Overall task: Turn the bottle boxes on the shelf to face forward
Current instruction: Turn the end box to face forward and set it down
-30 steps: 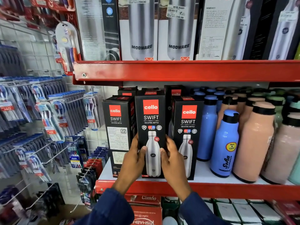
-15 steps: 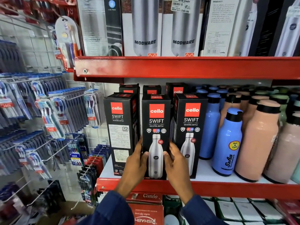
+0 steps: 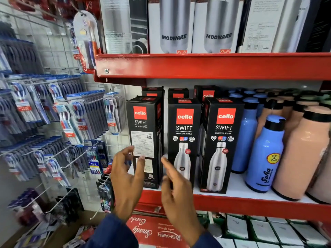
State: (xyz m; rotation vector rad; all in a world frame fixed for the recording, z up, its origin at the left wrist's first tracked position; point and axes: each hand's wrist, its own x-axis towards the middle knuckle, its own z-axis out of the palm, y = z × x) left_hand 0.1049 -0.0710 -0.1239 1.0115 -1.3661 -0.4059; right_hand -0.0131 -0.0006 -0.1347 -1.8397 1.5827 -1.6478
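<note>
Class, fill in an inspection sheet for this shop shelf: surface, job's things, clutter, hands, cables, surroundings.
Surface: white shelf with a red front edge.
Job's things: middle box and right box show the bottle picture; left box shows a text panel.
Clutter: blue bottle, peach bottle.
Hands: left hand and right hand open, empty, by the left box.
Cables: nothing seen.
Surroundings: toothbrush packs hang to the left.

The front row of the shelf (image 3: 232,197) holds 3 black bottle boxes: the left box (image 3: 144,140), the middle box (image 3: 183,140) and the right box (image 3: 223,144). Behind them stand 3 more black boxes (image 3: 207,92). 2 hands show, the left hand (image 3: 126,181) and the right hand (image 3: 176,192). On the upper shelf (image 3: 215,65), 2 white boxes (image 3: 217,25) read MODWARE. The loose bottles (image 3: 265,158) are too crowded to count.
</note>
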